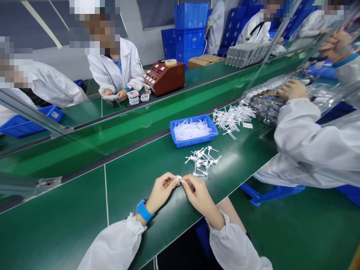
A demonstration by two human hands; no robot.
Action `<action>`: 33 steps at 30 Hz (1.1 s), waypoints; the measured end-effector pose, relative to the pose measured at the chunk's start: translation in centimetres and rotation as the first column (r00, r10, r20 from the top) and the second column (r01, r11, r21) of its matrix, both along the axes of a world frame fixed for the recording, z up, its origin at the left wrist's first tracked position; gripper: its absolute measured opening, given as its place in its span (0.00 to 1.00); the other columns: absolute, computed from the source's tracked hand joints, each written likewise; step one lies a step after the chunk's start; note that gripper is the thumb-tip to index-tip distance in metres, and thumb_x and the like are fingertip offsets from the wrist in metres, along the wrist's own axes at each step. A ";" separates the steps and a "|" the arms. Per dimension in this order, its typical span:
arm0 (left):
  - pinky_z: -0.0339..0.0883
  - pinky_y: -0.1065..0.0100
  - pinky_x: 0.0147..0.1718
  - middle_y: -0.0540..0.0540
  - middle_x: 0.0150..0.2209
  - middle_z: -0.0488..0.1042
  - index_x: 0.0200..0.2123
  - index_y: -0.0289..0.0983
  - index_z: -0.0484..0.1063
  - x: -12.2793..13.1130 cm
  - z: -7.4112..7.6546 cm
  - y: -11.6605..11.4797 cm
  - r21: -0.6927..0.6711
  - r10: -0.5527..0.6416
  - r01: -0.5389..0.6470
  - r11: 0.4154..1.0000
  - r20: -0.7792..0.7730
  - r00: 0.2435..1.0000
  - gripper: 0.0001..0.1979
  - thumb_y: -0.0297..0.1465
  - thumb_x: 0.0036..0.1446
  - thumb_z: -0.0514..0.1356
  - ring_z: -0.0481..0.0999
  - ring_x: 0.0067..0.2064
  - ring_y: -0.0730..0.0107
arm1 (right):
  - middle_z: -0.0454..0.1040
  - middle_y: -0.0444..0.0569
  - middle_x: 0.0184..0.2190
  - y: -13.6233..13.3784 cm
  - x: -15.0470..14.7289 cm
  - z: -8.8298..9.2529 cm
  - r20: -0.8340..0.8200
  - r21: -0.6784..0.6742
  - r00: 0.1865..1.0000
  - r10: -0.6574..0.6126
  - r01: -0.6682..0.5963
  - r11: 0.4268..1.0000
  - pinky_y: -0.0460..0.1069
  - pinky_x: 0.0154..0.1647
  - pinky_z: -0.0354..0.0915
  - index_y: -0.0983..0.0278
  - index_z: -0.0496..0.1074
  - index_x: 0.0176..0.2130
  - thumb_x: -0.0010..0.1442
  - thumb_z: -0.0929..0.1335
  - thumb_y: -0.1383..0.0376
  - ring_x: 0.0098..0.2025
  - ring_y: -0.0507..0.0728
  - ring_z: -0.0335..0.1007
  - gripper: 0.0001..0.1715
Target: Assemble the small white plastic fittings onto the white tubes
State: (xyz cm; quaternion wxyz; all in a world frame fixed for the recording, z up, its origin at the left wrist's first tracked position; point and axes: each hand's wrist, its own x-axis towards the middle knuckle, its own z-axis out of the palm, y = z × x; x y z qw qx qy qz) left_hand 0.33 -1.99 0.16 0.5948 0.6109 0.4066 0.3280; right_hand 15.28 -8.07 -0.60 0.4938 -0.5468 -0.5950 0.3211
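At the far left, a blue bin [17,130] stands beside a co-worker's white sleeve [56,82], and a slanting metal post [36,118] cuts across the view in front of them. Next along, on the far side of a green band [118,127], another person holds a flat white device [111,96], with white cases [133,98] stacked just beside, left of a brown instrument box [171,80] that carries a roll of tape [170,62]. On the near desk [70,210], the left hand [161,189], with a blue strap [144,210] at its wrist, has its fingers closed on a small white part [179,178]; the right hand [198,193] pinches the same part from the right, so the part sits between the two sets of fingertips, above the desk and partly hidden by them. Beyond the hands is a blue tray [194,144] full of thin white strips [192,130]; a loose cluster of white pieces [202,161] lies between the right hand and that tray, in the direct way. Farther right are a bigger white heap [233,116], a paper slip [248,125] and a clear bag of wires [264,103], under a neighbour's hand [294,90] whose white sleeve [315,138] covers the desk's right side.
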 end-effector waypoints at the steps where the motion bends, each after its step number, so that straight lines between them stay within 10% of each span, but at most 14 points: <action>1: 0.69 0.68 0.35 0.47 0.29 0.75 0.30 0.34 0.72 0.0 0.1 0.0 -0.005 0.000 0.000 1.000 0.002 1.000 0.14 0.40 0.53 0.63 0.74 0.31 0.70 | 0.70 0.46 0.28 0.0 0.0 0.0 -0.008 -0.009 1.000 0.007 -0.007 1.000 0.45 0.27 0.57 0.64 0.69 0.35 0.66 0.60 0.63 0.26 0.51 0.62 0.12; 33: 0.60 0.72 0.32 0.51 0.27 0.66 0.28 0.35 0.66 -0.3 -0.2 -0.6 0.062 -0.079 0.084 0.995 -0.081 0.994 0.14 0.39 0.61 0.56 0.66 0.30 0.73 | 0.63 0.43 0.24 -1.0 -0.5 0.1 0.087 -0.070 0.988 0.125 -0.119 0.990 0.46 0.30 0.55 0.63 0.62 0.26 0.66 0.59 0.67 0.28 0.52 0.61 0.15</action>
